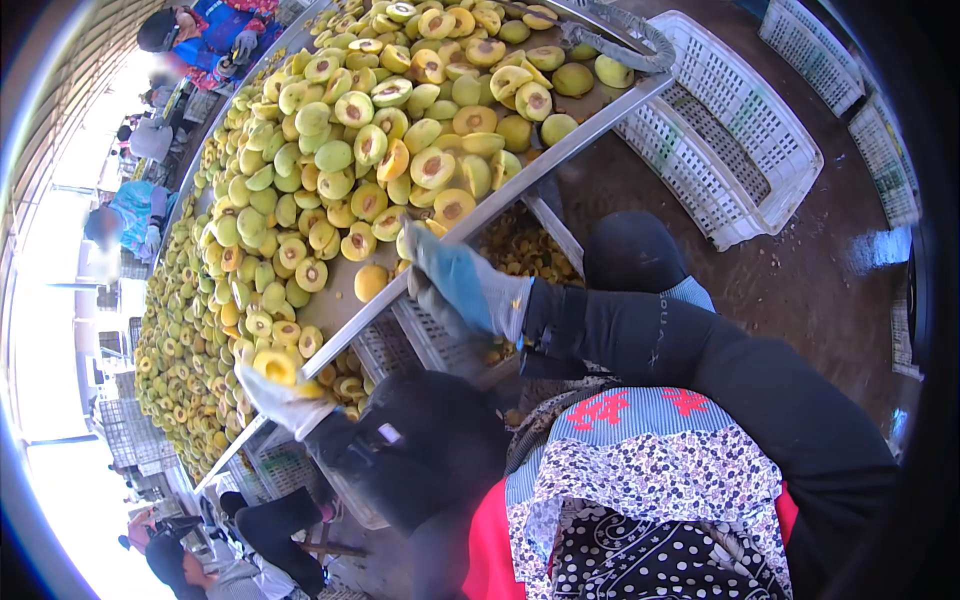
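My left hand [288, 400], in a pale glove, is closed around a yellow stone-fruit half [275, 366] at the metal table's near edge. The half's hollow faces up. Farther right, my right hand [455, 282] wears a grey glove with blue on it and reaches over the table's rim [505, 195] beside the fruit. Motion smears its lower fingers, so whether they grip anything cannot be made out. A large heap of green-skinned, yellow-fleshed fruit [290, 190] covers the table, much of it halved, with brown centres showing. One rounded yellow piece [370, 282] lies between my hands.
A white plastic crate [735, 130] stands on the wet brown floor [790, 290] at the right, with more crates [885, 160] beyond. Under the table are crates [385, 345] and fruit scraps [525, 250]. Several people [130, 215] sit along the far side; another person [210, 570] is at lower left.
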A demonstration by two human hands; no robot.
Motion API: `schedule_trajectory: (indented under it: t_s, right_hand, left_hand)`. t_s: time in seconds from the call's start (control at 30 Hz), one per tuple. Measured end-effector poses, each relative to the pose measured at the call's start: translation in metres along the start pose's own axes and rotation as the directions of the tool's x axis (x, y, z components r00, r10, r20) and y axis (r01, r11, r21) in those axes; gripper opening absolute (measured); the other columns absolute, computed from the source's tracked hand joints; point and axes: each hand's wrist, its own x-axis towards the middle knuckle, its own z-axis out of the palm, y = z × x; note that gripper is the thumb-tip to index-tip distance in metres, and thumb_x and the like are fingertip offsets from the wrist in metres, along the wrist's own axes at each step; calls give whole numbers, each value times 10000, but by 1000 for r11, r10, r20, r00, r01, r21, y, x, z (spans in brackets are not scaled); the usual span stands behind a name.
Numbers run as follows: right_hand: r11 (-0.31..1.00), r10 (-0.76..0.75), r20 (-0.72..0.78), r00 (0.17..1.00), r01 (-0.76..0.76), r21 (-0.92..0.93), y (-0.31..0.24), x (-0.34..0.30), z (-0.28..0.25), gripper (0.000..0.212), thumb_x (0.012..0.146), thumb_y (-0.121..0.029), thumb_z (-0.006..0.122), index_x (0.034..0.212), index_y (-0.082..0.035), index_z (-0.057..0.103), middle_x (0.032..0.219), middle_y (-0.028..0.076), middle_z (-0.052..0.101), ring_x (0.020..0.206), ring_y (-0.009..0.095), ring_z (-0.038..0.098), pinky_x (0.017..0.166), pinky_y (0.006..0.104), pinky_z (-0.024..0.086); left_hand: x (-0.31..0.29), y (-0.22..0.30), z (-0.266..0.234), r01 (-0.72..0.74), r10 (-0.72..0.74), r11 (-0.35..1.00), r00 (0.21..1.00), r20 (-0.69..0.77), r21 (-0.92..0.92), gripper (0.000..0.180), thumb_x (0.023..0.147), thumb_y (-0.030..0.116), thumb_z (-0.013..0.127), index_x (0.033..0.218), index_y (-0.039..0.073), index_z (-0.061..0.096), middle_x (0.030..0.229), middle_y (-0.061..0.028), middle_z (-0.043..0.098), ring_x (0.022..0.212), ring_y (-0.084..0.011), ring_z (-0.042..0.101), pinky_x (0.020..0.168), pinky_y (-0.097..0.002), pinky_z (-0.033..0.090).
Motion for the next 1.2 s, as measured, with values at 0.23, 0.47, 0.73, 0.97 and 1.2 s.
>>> schedule_trajectory:
  t_s: [0.23,0.47,0.73,0.97,1.2]
  right_hand:
    - [935,-176,-36,984,156,-317,-18,-27,15,563,957,-646,386,768,-128,497,538,-3,434,384,132,385,332,286,312]
    - [795,-370,19,929,327,-510,-10,-9,-3,548,976,-603,424,759,-106,502,571,4,470,417,106,431,347,274,361]
    - [766,-468,111,877,465,-443,-1,14,-22,434,1018,-448,501,922,-56,661,655,10,556,534,47,462,476,204,386]
    - [290,-568,274,776,500,-816,15,5,-21,472,993,-467,534,960,-17,673,765,191,665,706,266,606,650,397,489]
    - [303,-556,239,796,462,-833,16,-1,-11,554,984,-527,505,909,-5,676,773,230,667,736,406,650,673,435,498]
  left_hand:
    - [1,0,-29,235,-242,860,969,-42,454,460,928,354,668,1171,-33,614,1057,-152,645,951,-164,606,856,-306,485]
    - [9,-12,107,-304,-273,716,706,653,628,654,738,416,756,1193,-25,598,1161,-262,633,1082,-379,616,939,-386,471]
    - [20,-27,109,315,-291,948,789,541,50,405,900,257,692,1220,22,611,1098,-93,669,963,-214,656,784,-321,546]
    - [-36,42,118,494,-196,802,748,634,-335,465,1031,369,424,1271,-1,573,1141,-144,652,963,-255,660,782,-373,581]
    - [-52,43,131,529,-296,761,798,525,-375,561,1043,444,347,1255,-28,562,1075,-162,671,815,-232,669,727,-321,577]
